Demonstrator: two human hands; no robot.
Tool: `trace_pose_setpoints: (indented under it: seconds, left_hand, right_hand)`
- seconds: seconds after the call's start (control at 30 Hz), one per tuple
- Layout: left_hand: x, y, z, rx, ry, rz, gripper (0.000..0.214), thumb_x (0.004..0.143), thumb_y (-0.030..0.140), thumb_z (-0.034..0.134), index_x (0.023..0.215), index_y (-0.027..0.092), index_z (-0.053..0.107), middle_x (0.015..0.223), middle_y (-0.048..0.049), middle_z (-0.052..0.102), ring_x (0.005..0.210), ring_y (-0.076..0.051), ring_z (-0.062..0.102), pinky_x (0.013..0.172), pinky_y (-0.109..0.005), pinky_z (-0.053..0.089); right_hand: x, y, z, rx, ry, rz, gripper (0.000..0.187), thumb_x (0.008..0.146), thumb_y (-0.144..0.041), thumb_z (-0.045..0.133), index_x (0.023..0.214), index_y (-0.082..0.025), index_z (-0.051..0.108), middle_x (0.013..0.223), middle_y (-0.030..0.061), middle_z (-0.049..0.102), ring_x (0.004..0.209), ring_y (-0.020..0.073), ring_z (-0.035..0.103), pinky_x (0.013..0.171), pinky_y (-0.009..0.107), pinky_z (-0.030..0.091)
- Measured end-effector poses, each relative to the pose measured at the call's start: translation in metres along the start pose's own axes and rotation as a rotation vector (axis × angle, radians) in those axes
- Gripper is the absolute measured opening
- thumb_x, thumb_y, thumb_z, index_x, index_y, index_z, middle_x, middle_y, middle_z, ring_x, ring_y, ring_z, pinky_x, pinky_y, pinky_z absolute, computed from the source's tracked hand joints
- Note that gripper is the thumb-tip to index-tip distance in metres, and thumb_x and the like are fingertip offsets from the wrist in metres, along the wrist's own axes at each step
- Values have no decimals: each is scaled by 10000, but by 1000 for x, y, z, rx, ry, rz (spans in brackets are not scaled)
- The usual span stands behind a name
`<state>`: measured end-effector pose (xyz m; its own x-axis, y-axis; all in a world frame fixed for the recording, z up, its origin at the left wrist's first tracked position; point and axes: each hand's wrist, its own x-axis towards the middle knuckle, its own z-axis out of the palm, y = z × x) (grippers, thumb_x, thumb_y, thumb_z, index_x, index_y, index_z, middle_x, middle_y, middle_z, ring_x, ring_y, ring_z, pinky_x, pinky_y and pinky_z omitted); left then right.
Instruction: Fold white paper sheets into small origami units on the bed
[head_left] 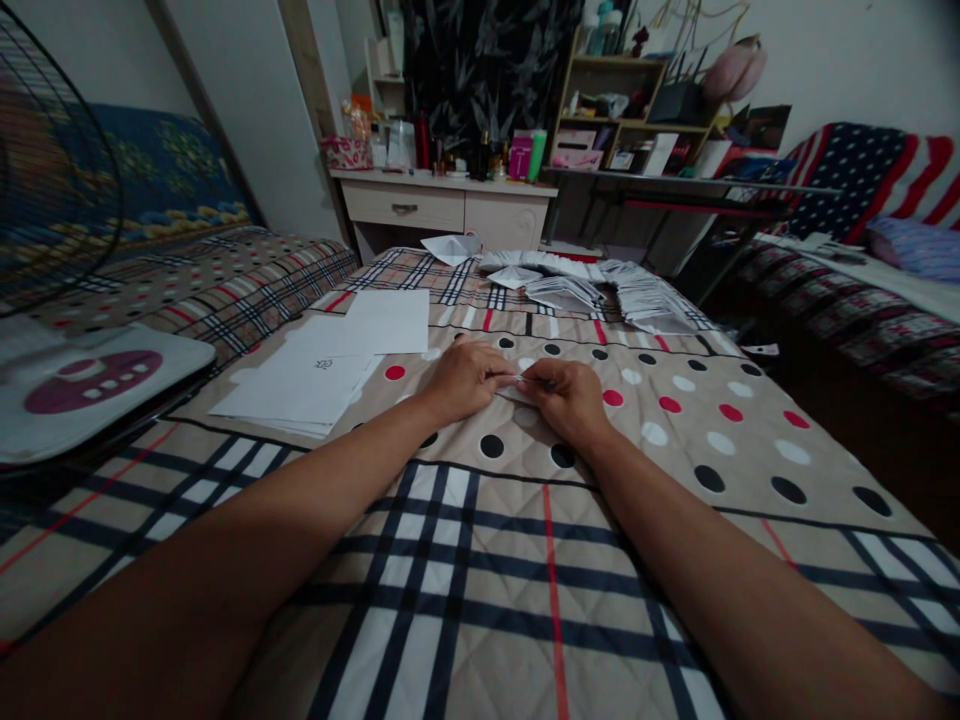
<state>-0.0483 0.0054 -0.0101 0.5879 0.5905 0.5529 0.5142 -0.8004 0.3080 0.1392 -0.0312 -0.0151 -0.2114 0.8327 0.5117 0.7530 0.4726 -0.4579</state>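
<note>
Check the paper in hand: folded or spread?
Folded, seemingly: paper shows as a narrow strip pinched between left hand and right hand.

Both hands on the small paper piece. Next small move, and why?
Likely press the crease flat along its edge: left hand and right hand both pinch the small paper piece on the bedcover, fingertips meeting at its thin edge, so a fold seems underway.

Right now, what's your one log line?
left hand: pinches small paper | right hand: pinches it too | on: bedspread | nearby: paper sheets, folded pile
</note>
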Motion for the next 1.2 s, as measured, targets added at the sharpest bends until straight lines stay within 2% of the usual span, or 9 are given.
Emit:
trace_pose_setpoints:
  seconds: [0.2, 0.33, 0.47, 0.7, 0.77, 0.87, 0.97, 1.03, 1.2]
  left_hand:
    - [0, 1, 3, -53, 71, -174, 196, 861, 278, 619, 733, 185, 735, 763, -42, 733, 772, -193, 652, 761, -334, 429]
    - [2, -2, 4, -344, 213, -406, 192, 729, 346, 755, 758, 159, 728, 664, -18, 688, 579, -137, 571, 578, -264, 420]
    - [5, -6, 5, -741, 233, -571, 205, 730, 288, 726, 857, 128, 712, 633, -1, 659, 495, -107, 541, 480, -223, 408]
    - [6, -5, 2, -872, 256, -576, 345, 799, 379, 689, 1026, 122, 719, 605, 0, 646, 472, -91, 535, 443, -194, 379]
    - [5, -5, 1, -934, 183, -599, 430, 713, 384, 776, 1042, 119, 702, 627, -4, 666, 494, -102, 564, 463, -198, 404]
    - [4, -5, 2, -999, 64, -625, 463, 536, 304, 887, 904, 98, 697, 698, -27, 704, 570, -117, 615, 547, -220, 474]
    - [3, -5, 2, -1007, 5, -626, 416, 499, 286, 897, 796, 91, 679, 719, -44, 715, 610, -128, 634, 601, -245, 501]
    - [3, -5, 2, -1003, 23, -614, 426, 490, 284, 895, 798, 98, 667, 709, -36, 708, 609, -132, 634, 602, -255, 507]
    - [5, -6, 4, -949, 177, -594, 496, 488, 264, 882, 878, 133, 605, 674, 0, 684, 576, -136, 633, 554, -245, 502]
  right_hand:
    - [0, 3, 3, 42, 8, 96, 229, 843, -315, 579, 666, -210, 679, 596, -2, 610, 588, 159, 546, 557, 269, 334]
    - [0, 9, 5, 146, 27, 185, 203, 815, -337, 595, 719, -203, 714, 626, 6, 639, 606, 164, 555, 550, 258, 355]
    - [1, 14, 6, 230, 49, 235, 211, 798, -351, 605, 761, -192, 738, 669, 17, 670, 628, 167, 570, 547, 253, 361]
    - [1, 13, 7, 350, 36, 287, 218, 775, -350, 612, 758, -170, 735, 637, 9, 644, 596, 150, 531, 527, 247, 348]
    - [1, 13, 6, 389, 32, 295, 214, 769, -351, 615, 746, -170, 728, 630, 5, 635, 590, 146, 521, 527, 247, 340]
    - [1, 14, 5, 426, 26, 301, 212, 760, -354, 623, 738, -167, 720, 631, 5, 632, 589, 143, 514, 530, 247, 341]
    - [1, 15, 5, 419, 24, 284, 211, 759, -354, 626, 728, -167, 717, 631, 8, 634, 597, 145, 520, 534, 247, 345]
    - [2, 14, 5, 413, 30, 272, 213, 764, -355, 624, 739, -168, 723, 640, 10, 643, 608, 149, 530, 538, 247, 349]
    - [2, 6, 4, 454, 49, 283, 213, 756, -366, 634, 730, -169, 711, 636, 10, 638, 597, 142, 525, 531, 247, 353]
